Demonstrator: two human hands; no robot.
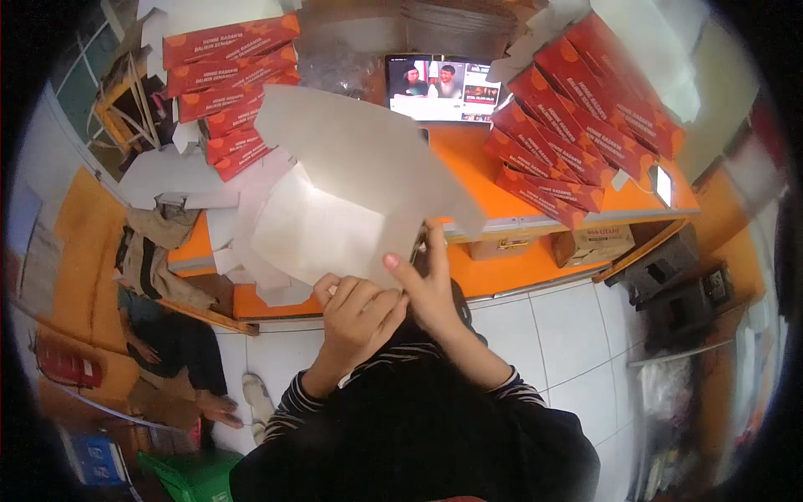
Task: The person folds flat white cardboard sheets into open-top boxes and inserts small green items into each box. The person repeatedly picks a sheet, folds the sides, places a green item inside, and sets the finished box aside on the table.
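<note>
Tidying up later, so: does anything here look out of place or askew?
Yes. The red boxes at the far left of the orange table are stacked crookedly, fanned at different angles. Flat white cardboard sheets overhang the table's near edge, loosely piled.

Both hands hold a flat white cardboard box blank (351,184) above the orange bench (502,188): left hand (355,314) curled under its lower edge, right hand (431,289) pinching beside it. Red folded boxes (577,125) are stacked at either side.

A: Count, pls. Hands?
B: 2 – left hand (355,314), right hand (427,289).
A: Red boxes?
B: 2 stacks – left stack (230,84), right stack (577,117). Exact nos. unclear.
A: Screens?
B: 1 tablet (441,88), 1 phone (663,185).
</note>
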